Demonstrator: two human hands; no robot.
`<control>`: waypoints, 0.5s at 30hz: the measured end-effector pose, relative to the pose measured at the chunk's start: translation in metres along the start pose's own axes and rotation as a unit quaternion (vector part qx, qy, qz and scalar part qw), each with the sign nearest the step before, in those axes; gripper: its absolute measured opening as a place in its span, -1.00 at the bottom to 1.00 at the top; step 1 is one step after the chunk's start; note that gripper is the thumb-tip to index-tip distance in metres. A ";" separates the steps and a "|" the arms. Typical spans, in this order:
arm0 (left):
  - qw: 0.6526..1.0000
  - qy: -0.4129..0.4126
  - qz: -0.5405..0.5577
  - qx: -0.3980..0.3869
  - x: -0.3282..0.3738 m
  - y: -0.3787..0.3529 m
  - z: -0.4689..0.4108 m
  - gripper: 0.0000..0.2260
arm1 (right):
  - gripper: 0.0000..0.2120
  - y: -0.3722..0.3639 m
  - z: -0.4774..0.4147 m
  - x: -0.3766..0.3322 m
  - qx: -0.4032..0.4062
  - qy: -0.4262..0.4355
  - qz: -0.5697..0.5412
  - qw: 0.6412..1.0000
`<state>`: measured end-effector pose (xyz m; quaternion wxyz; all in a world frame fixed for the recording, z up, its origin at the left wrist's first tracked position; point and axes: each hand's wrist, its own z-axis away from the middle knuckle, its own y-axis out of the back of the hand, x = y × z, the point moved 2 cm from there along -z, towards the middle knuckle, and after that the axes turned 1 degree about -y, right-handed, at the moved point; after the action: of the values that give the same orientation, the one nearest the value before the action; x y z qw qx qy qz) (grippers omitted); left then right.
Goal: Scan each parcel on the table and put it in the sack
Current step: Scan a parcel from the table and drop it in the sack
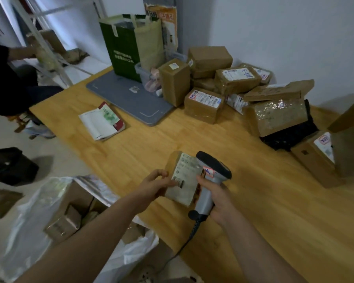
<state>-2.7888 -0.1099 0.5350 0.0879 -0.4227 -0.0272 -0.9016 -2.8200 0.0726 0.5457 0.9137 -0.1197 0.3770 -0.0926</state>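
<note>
Head view: both hands are seen over the near part of the wooden table [264,211], close together but not touching.
Left hand [153,183]: curled round the left edge of a small brown parcel [184,180], which is held up, apparently clear of the tabletop, with its white label turned upward.
Right hand [218,201]: clamped round the grip of a grey corded scanner [214,167], whose dark head is laid just beside the parcel's right edge.
Parcel axis: the long side is run from the person outward, tilted a little leftward at the far end.
Step judged: the label is being read; whether the scan has registered cannot be told.
Sack [33,217]: a white sack is stood on the floor left of the table and below its edge, mouth open, with boxes already inside.
Deciding relation: the sack is placed on the left hand's side and lower than the parcel, so a leftward, downward carry by that hand is called for; the scanner hand is farther off.
Remaining parcels [231,86]: a heap is left at the table's far right, well apart from the hands.
</note>
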 end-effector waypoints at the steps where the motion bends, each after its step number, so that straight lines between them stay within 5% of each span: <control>1: 1.000 -0.003 -0.008 -0.004 0.001 0.006 0.007 -0.65 | -0.72 -0.003 0.003 -0.001 -0.010 0.010 0.009 1.000; 4: 0.998 -0.044 -0.003 0.052 0.009 0.030 0.020 -0.52 | -0.65 -0.019 0.016 -0.002 -0.012 0.051 0.072 0.996; 7: 0.990 -0.092 0.005 0.102 0.013 0.055 0.034 -0.20 | -0.81 -0.040 0.040 -0.003 -0.032 0.116 0.163 0.979; 10: 0.980 -0.140 -0.031 0.135 0.011 0.080 0.047 -0.38 | -0.70 -0.058 0.068 0.001 -0.093 0.130 0.200 0.967; 13: 0.974 -0.153 -0.007 0.168 0.004 0.099 0.056 -0.17 | -0.76 -0.074 0.087 0.007 -0.136 0.112 0.202 0.963; 15: 0.968 -0.162 0.008 0.189 -0.002 0.109 0.060 -0.20 | -0.77 -0.082 0.094 0.012 -0.153 0.109 0.211 0.959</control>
<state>-2.7225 -0.2090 0.5696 0.1675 -0.5391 -0.2080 -0.7988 -2.7513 0.0051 0.6258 0.8366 -0.1647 0.5008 0.1490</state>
